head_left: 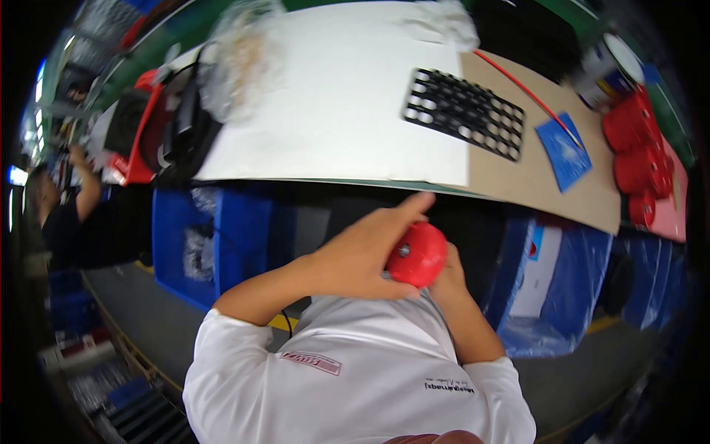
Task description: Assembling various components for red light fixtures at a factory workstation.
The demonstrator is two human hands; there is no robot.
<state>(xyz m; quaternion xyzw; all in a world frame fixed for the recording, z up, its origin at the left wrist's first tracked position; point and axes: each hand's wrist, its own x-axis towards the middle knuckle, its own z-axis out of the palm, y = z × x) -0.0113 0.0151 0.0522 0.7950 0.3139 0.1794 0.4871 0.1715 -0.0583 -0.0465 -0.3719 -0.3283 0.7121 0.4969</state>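
Just off the table's front edge, close to my body, I hold a round red domed part (417, 255) with a small metal stud at its centre. My left hand (362, 251) grips it from the left, fingers along the far side and thumb along the near side. On the other side, my right hand (450, 280) holds the same part, its fingers mostly hidden behind it. Beyond my hands, on the table, lies a black tray (464, 112) with rows of round pale discs. A blue sheet or pouch (564, 152) lies to its right, under the tip of a thin red rod (526, 90).
Red cylindrical parts (637, 159) and a can (610, 70) stand at the right end. A clear plastic bag (244, 66) and a red and black device (148, 133) are at left. Blue bins (185, 244) sit under the table. Another person (74, 200) works far left.
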